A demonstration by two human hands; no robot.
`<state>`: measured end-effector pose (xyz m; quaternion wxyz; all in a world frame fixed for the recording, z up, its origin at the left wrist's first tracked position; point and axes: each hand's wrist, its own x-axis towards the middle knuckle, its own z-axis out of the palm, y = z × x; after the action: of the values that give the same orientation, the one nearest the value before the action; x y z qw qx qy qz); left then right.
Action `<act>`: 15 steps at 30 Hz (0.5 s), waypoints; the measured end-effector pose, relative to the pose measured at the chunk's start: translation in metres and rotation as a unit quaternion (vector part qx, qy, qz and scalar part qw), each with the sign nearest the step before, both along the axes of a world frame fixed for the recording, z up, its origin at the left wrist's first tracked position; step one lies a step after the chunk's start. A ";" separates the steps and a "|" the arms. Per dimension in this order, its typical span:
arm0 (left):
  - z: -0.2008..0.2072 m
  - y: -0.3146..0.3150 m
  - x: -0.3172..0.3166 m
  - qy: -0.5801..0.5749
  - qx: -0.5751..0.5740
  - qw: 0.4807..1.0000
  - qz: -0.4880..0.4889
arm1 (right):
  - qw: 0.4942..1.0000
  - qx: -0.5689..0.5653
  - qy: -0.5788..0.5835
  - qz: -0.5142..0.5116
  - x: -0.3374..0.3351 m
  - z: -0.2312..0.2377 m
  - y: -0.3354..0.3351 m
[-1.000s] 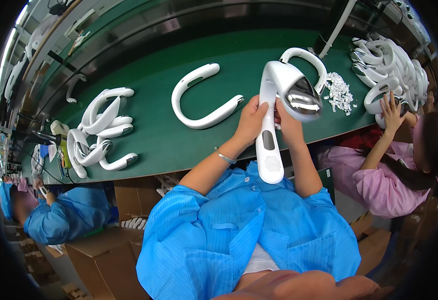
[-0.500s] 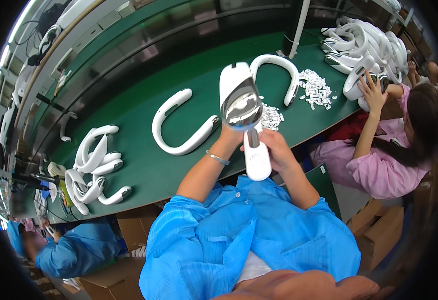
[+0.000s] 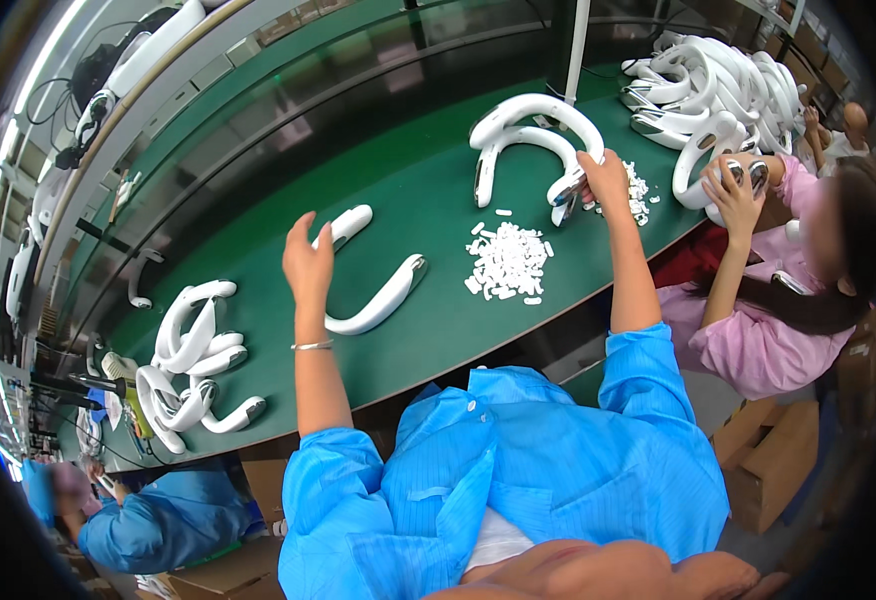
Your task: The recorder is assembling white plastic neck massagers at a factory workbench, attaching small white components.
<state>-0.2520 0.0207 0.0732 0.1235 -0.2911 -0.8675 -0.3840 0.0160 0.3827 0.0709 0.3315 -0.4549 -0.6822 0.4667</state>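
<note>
My right hand (image 3: 606, 182) is closed round one end of a white U-shaped neck fan (image 3: 540, 104). That fan lies partly over a second neck fan (image 3: 498, 153) of the same kind on the green table. My left hand (image 3: 308, 262) hovers with its fingers apart over the curved part of another neck fan (image 3: 383, 305), which it partly hides. Whether its fingertips touch this fan I cannot tell. Between my arms lies a heap of small white parts (image 3: 508, 262).
A second heap of white parts (image 3: 638, 195) lies beyond my right hand. Several neck fans (image 3: 193, 335) are piled at the left, and a larger stack (image 3: 723, 85) stands far right. A co-worker in pink (image 3: 758, 345) handles fans there. Another person in blue (image 3: 163, 505) sits lower left.
My hands have parted. The neck fan held up before me is now down at the right, over another fan, in my right hand. My left hand has moved left to a different fan.
</note>
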 end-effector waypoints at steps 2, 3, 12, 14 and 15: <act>-0.011 -0.023 -0.012 -0.002 -0.022 0.999 0.030 | 0.997 0.016 -0.076 -0.023 -0.005 -0.008 0.011; -0.015 -0.034 -0.016 -0.006 -0.045 0.997 0.060 | 0.997 0.015 -0.074 -0.023 -0.005 -0.011 0.018; -0.032 -0.061 -0.026 -0.128 -0.179 0.966 0.134 | 0.994 -0.079 -0.073 0.012 0.001 -0.027 0.059; -0.030 -0.055 -0.022 -0.126 -0.205 0.963 0.124 | 0.991 -0.119 -0.060 0.011 0.006 -0.038 0.066; -0.030 -0.053 -0.021 -0.123 -0.232 0.958 0.117 | 0.991 -0.118 -0.061 0.011 0.006 -0.039 0.066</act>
<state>-0.2733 -0.0322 0.0434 -0.0110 -0.1583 -0.9692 -0.1883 0.0215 0.4488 0.0316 0.2284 -0.5111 -0.6459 0.5191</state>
